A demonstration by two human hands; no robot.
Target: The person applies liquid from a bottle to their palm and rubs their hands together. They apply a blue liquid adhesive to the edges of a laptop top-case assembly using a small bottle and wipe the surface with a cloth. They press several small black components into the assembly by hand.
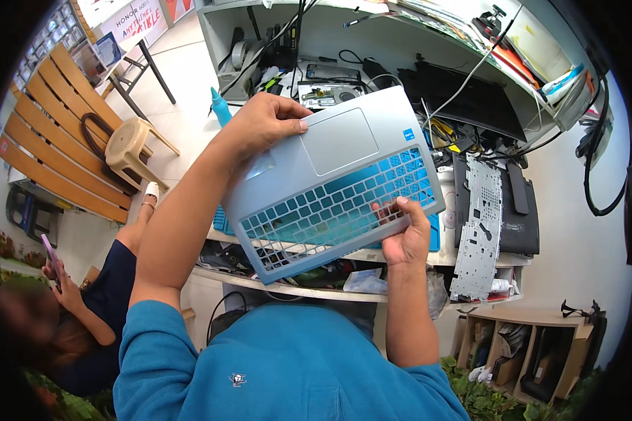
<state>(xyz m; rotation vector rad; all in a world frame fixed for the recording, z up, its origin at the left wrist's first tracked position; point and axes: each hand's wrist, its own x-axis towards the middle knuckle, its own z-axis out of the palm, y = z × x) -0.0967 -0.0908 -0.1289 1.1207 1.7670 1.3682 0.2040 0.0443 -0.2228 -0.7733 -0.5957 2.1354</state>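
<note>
I hold a silver laptop top case, tilted, with its touchpad area toward the top and an empty grid of key openings toward me. My left hand grips its upper left edge, thumb on the face and fingers curled at the edge. My right hand grips the lower right of the key grid, some fingers behind it. Beneath the case, a blue work mat lies on the workbench. A thin perforated metal plate lies to the right.
Tools, cables and a blue bottle crowd the bench under a shelf. At left are a wooden chair, a plastic stool and a seated person holding a phone. A low cabinet stands at lower right.
</note>
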